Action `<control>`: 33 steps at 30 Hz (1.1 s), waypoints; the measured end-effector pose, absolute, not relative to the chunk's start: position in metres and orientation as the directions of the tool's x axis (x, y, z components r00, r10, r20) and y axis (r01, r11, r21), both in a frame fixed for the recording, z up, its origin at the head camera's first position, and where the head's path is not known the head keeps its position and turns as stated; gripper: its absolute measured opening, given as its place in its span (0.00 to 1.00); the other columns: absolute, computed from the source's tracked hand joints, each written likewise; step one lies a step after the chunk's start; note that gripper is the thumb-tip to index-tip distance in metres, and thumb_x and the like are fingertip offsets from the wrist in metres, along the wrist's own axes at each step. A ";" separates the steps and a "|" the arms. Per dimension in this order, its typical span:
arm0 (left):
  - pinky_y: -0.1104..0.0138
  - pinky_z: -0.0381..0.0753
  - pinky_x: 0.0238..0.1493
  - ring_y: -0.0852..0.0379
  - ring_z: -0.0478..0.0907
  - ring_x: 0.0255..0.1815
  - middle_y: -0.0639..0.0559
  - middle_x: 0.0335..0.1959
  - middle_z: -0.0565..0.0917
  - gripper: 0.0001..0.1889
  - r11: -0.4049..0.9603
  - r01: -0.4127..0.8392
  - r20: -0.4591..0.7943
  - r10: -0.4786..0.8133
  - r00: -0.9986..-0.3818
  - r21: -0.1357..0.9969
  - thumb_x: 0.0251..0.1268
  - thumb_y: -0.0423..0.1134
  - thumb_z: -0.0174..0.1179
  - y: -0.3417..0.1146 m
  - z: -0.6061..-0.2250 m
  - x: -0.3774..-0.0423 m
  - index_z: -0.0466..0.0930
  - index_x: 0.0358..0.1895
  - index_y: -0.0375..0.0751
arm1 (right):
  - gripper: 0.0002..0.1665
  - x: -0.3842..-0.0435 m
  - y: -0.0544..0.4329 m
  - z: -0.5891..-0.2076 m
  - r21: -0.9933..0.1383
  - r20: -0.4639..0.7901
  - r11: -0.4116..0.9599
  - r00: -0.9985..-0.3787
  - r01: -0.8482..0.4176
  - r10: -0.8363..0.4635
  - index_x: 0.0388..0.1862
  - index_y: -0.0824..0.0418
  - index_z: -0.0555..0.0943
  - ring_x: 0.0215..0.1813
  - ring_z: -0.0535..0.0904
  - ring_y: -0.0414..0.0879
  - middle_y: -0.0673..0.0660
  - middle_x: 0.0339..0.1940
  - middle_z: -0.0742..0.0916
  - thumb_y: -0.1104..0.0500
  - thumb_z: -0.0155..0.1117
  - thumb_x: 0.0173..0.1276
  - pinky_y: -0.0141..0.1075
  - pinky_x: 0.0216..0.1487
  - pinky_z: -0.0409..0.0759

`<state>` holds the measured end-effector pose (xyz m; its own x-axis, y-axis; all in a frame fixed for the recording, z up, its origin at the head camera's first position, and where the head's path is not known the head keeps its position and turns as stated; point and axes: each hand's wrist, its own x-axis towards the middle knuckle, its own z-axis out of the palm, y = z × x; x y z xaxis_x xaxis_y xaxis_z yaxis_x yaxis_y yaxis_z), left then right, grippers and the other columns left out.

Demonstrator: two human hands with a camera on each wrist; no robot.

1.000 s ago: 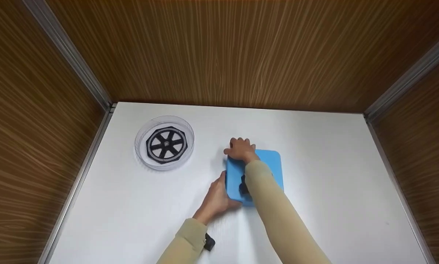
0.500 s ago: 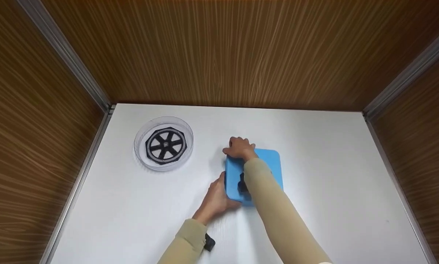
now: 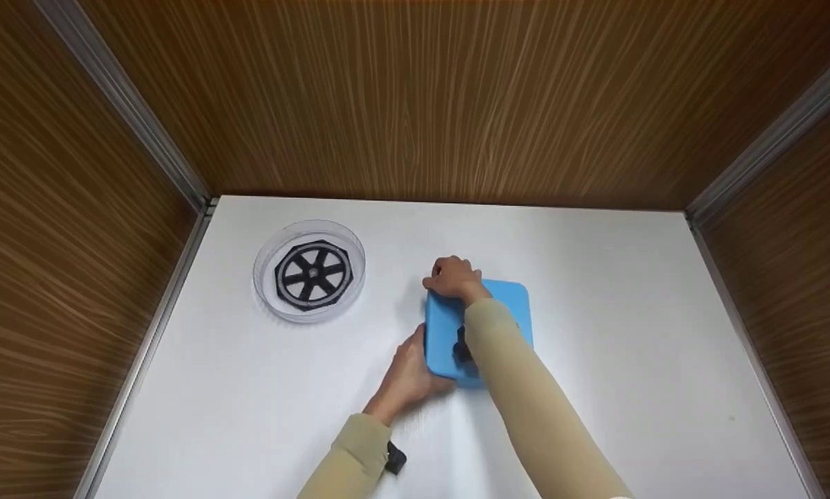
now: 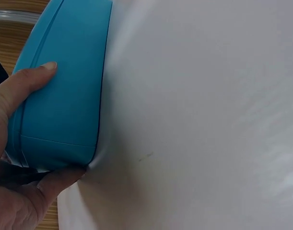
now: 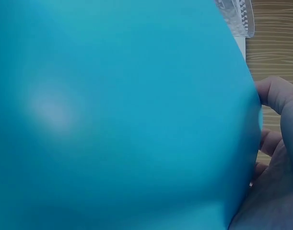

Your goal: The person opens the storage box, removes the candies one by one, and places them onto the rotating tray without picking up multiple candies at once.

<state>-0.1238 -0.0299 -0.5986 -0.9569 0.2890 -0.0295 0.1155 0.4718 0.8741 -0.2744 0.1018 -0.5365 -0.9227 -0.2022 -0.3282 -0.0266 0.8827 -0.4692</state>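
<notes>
A blue box [image 3: 445, 339] with rounded corners and a seam below its lid lies on the white table. My left hand [image 3: 408, 374] grips its near left corner, the thumb along the left side and fingers at the near end. In the left wrist view, the thumb [image 4: 33, 81] crosses the seam on the blue wall. At the far left corner my right hand [image 3: 455, 278] holds the lid, fingers curled over the far edge. The right wrist view is mostly filled by the smooth blue top [image 5: 127, 110], with fingertips [image 5: 268, 90] at its rim. My right forearm hides part of the lid.
A clear round dish [image 3: 266, 298] stands at the back left, with a black octagonal spoked piece [image 3: 313, 272] inside. Wood-grain panels [image 3: 415, 104] wall the table [image 3: 630, 333] at the back and both sides.
My right hand and the far edge of the blue lid have shifted very slightly away from me. The left hand and the dish stay where they were.
</notes>
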 end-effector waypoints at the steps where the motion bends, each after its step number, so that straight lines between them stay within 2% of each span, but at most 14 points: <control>1: 0.54 0.68 0.65 0.48 0.70 0.65 0.41 0.67 0.70 0.58 0.466 0.115 -0.029 0.291 -0.956 0.877 0.39 0.40 0.79 -0.030 -0.598 -0.124 0.51 0.76 0.35 | 0.16 -0.275 0.101 -0.536 -0.476 -0.322 0.879 -0.925 -0.029 -0.204 0.39 0.59 0.80 0.48 0.72 0.56 0.57 0.42 0.79 0.47 0.59 0.66 0.57 0.57 0.64; 7: 0.54 0.67 0.65 0.49 0.69 0.65 0.42 0.68 0.69 0.58 0.445 0.113 -0.022 0.287 -0.958 0.889 0.39 0.38 0.79 -0.034 -0.596 -0.124 0.51 0.76 0.37 | 0.18 -0.276 0.097 -0.537 -0.497 -0.307 0.866 -0.925 -0.046 -0.225 0.43 0.61 0.80 0.47 0.72 0.55 0.58 0.41 0.79 0.48 0.59 0.67 0.55 0.56 0.65; 11: 0.54 0.67 0.65 0.49 0.69 0.65 0.41 0.68 0.69 0.59 0.449 0.109 -0.026 0.283 -0.959 0.887 0.38 0.37 0.80 -0.035 -0.596 -0.124 0.50 0.76 0.38 | 0.20 -0.277 0.095 -0.537 -0.503 -0.313 0.863 -0.920 -0.051 -0.237 0.46 0.61 0.80 0.49 0.73 0.55 0.59 0.43 0.80 0.45 0.58 0.69 0.58 0.60 0.64; 15: 0.54 0.68 0.64 0.49 0.70 0.64 0.43 0.67 0.70 0.60 0.435 0.108 -0.021 0.281 -0.959 0.894 0.36 0.35 0.80 -0.037 -0.595 -0.125 0.50 0.77 0.40 | 0.22 -0.278 0.094 -0.533 -0.529 -0.321 0.848 -0.914 -0.042 -0.246 0.47 0.62 0.80 0.50 0.73 0.57 0.60 0.45 0.81 0.44 0.59 0.70 0.60 0.63 0.61; 21: 0.54 0.67 0.65 0.49 0.68 0.65 0.43 0.69 0.68 0.62 0.404 0.131 0.003 0.303 -0.953 0.905 0.37 0.35 0.80 -0.039 -0.596 -0.126 0.47 0.78 0.41 | 0.22 -0.281 0.097 -0.533 -0.547 -0.312 0.835 -0.910 -0.063 -0.273 0.47 0.61 0.79 0.48 0.74 0.55 0.59 0.44 0.81 0.44 0.57 0.71 0.58 0.62 0.63; 25: 0.51 0.66 0.65 0.45 0.67 0.66 0.38 0.69 0.65 0.63 0.427 0.151 0.011 0.314 -0.949 0.892 0.38 0.37 0.80 -0.040 -0.597 -0.126 0.44 0.78 0.36 | 0.20 -0.282 0.101 -0.533 -0.591 -0.298 0.803 -0.905 -0.076 -0.305 0.46 0.61 0.79 0.45 0.75 0.53 0.58 0.41 0.81 0.45 0.56 0.72 0.51 0.55 0.71; 28: 0.49 0.67 0.64 0.42 0.66 0.65 0.34 0.69 0.64 0.64 0.469 0.145 -0.009 0.310 -0.951 0.871 0.38 0.40 0.81 -0.041 -0.595 -0.125 0.43 0.77 0.32 | 0.21 -0.282 0.105 -0.532 -0.618 -0.293 0.781 -0.896 -0.089 -0.334 0.49 0.61 0.79 0.43 0.75 0.52 0.58 0.42 0.81 0.45 0.55 0.73 0.46 0.49 0.75; 33: 0.48 0.67 0.64 0.39 0.66 0.66 0.31 0.69 0.61 0.65 0.487 0.076 -0.077 0.287 -0.955 0.870 0.40 0.50 0.80 -0.043 -0.590 -0.124 0.44 0.77 0.30 | 0.25 -0.282 0.118 -0.524 -0.617 -0.271 0.777 -0.894 -0.122 -0.356 0.58 0.62 0.78 0.46 0.77 0.53 0.60 0.47 0.82 0.45 0.55 0.73 0.46 0.49 0.77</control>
<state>-0.1241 -0.0430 -0.5903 -0.9548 0.2873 -0.0769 0.0765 0.4870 0.8700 -0.2815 0.1185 -0.5244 -0.8944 -0.3558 -0.2711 -0.1223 0.7774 -0.6170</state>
